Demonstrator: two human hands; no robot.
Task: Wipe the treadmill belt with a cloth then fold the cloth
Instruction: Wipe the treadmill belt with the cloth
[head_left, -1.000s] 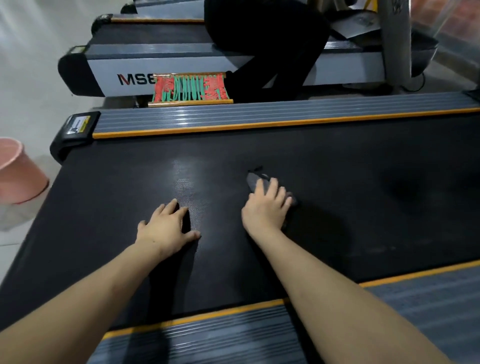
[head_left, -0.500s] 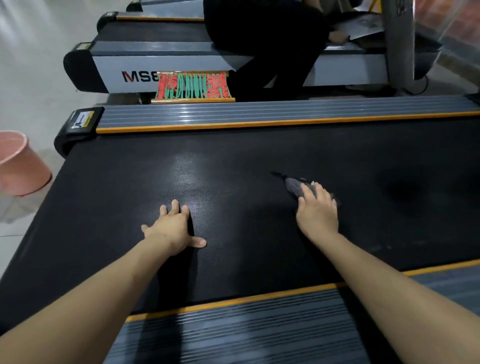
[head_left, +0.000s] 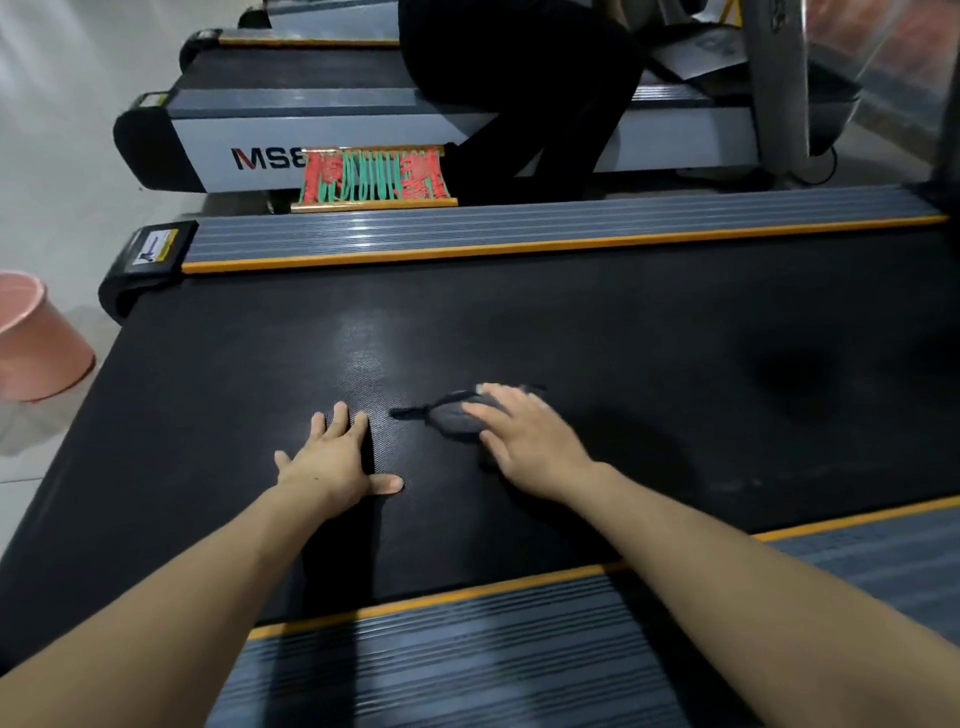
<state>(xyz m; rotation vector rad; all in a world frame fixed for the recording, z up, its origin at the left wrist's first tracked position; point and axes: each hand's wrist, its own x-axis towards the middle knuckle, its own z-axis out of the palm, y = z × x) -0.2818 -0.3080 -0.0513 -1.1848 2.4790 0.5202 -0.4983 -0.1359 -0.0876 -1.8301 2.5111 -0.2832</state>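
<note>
Head view, near to far. Nearest: grey ribbed side rail (head_left: 467, 649) with orange edging, crossed by both bare forearms. Beyond the rail: black treadmill belt (head_left: 675, 338), textured, with a pale sheen near its middle.

Left hand (head_left: 337, 462): flat on the belt, palm down, fingers (head_left: 340, 418) straight and close together, thumb stretched out to the side; holding nothing. Right hand (head_left: 530, 441): laid palm down over a dark grey cloth (head_left: 454, 418), fingers extended and slightly spread, pressing on the fabric rather than curling round it. Slightly motion-blurred at the fingertips.

Cloth: bunched on the belt, mostly under the right hand, just beside the left hand but not touching it; a thin dark tail trailing out towards the left hand. Not folded.

Past the belt: second grey ribbed rail (head_left: 519, 228) with orange edging and a black end cap (head_left: 150, 254) bearing a yellow-and-white label, print too small to read. At far left on the pale floor: pink bucket (head_left: 36, 338), partly cut off by the frame edge.

Further back: red-and-green woven item (head_left: 374, 179) in a wooden frame, standing between the two machines. Behind it: neighbouring treadmill (head_left: 249, 130) with grey side panel and partly hidden lettering. On that machine: second person in black clothing (head_left: 519, 78), only partly in frame.
</note>
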